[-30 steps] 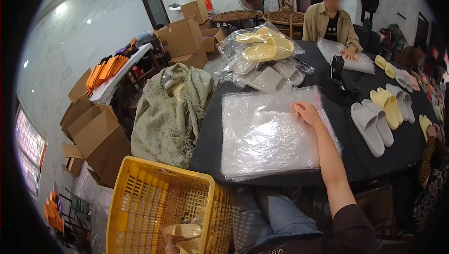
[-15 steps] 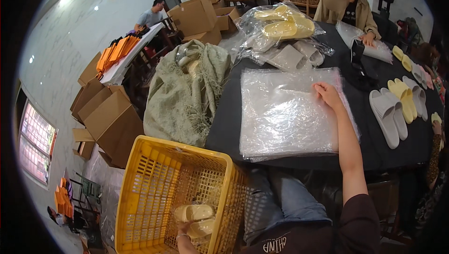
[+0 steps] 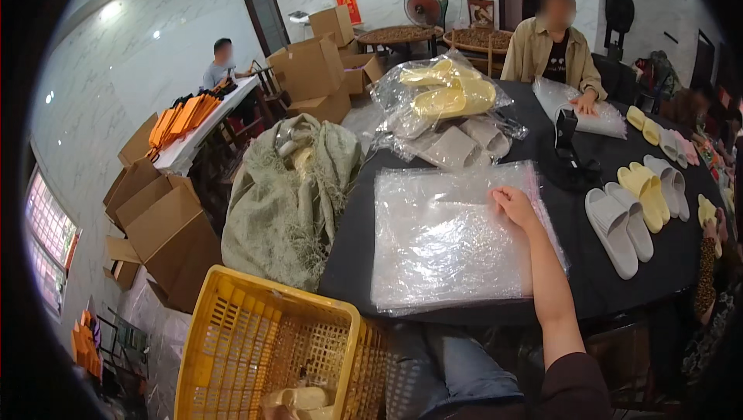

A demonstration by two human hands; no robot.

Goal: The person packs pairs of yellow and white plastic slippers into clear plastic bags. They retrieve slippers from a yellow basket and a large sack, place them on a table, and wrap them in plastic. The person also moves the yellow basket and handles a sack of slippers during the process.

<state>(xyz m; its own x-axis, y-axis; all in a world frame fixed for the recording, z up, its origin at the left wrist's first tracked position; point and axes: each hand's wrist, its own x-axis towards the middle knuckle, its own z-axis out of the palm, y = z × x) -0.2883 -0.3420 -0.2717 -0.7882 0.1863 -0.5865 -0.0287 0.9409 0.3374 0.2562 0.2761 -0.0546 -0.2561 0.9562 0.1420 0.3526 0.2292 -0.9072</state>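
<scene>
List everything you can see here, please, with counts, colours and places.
Cloth-covered table: one, black, centre
Flat clear plastic bags: one stack, transparent, table front
Bagged open-toed slippers: several, yellow, grey, behind bags
Loose open-toed slippers: many, yellow, grey, pinkish, table's right
Upright stand: one, black, on table
Slatted plastic crate: one, yellow, lower left
Pale slippers: count unclear, yellowish, inside crate
Woven sack: one, green, left of table
Cardboard boxes: several, brown, left, back
Flat bundles: several, orange, far left
Electric fan: one, reddish, back
Co-workers: several, mixed clothing, around
Right hand: one, bare, over bags
Left hand: not clearly visible
</scene>
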